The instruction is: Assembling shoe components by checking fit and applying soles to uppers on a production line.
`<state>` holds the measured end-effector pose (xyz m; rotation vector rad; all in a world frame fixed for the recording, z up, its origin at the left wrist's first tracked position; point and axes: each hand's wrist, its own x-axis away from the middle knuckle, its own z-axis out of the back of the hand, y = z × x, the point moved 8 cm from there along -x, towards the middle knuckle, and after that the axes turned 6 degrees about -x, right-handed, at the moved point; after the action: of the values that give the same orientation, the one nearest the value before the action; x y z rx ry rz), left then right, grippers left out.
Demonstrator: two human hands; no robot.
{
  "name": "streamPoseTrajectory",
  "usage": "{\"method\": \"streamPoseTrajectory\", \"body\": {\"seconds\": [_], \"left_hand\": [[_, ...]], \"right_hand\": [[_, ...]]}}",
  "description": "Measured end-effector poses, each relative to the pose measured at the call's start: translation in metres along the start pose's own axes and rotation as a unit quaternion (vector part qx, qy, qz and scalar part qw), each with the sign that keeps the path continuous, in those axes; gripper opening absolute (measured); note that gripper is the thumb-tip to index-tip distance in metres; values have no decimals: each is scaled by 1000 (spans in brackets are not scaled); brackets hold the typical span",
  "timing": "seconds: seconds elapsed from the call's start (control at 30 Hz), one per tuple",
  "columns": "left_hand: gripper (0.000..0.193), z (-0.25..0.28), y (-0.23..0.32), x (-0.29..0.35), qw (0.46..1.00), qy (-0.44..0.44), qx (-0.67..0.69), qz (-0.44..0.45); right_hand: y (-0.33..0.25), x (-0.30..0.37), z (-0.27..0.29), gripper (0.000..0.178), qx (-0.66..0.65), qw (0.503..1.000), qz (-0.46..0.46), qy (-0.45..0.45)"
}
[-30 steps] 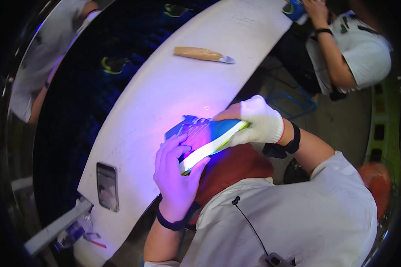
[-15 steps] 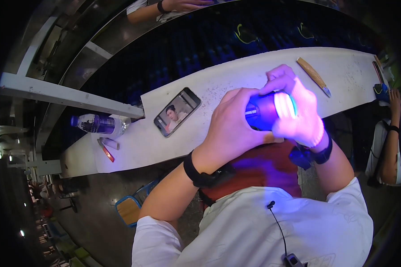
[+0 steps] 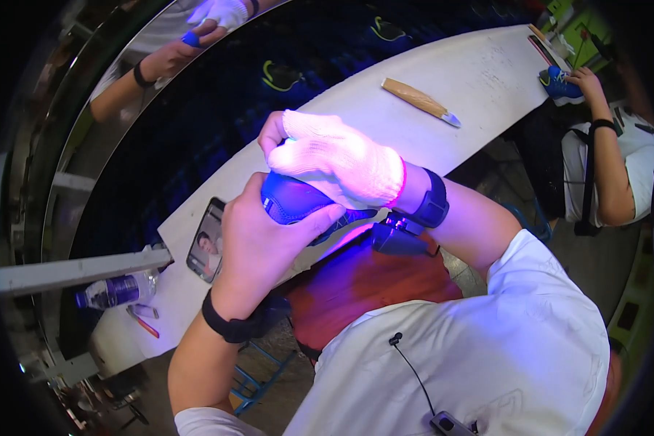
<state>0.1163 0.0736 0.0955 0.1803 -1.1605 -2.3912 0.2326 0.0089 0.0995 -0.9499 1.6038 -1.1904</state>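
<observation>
the shoe is grasped by left grip and gloved right grip over the bench, not set down, how much is finished unclear, the knife untouched at two o'clock.

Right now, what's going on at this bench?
A person is holding a blue shoe in both hands under purple light. The bare left hand grips one end; the gloved right hand curls over it, hiding much of the shoe. On the white table, a wooden-handled tool lies beyond the hands, and a phone lies to the left. Further along to the right, a co-worker's hand is on another blue shoe.
</observation>
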Motion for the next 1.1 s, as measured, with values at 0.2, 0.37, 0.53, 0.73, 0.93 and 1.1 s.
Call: {"method": "streamPoseTrajectory", "body": {"seconds": [0.2,0.37,0.53,0.73,0.93,1.1], "left_hand": [[69,-14,43,-35,988,-44,-140,-50],[76,-37,96,-3,932,-35,-286,-218],[73,-58,116,36,868,-13,-325,-375],[84,-9,91,53,904,-65,-257,-334],[64,-28,-9,94,986,85,133,-48],[82,-10,-2,127,937,170,264,-151]], "right_hand": [[-6,15,44,26,24,997,44,52],[-28,63,50,38,11,994,91,60],[-48,121,34,57,165,973,161,-2],[-55,155,8,89,290,946,145,-8],[40,128,19,72,412,903,115,-36],[-84,107,0,55,597,702,381,-75]]}}
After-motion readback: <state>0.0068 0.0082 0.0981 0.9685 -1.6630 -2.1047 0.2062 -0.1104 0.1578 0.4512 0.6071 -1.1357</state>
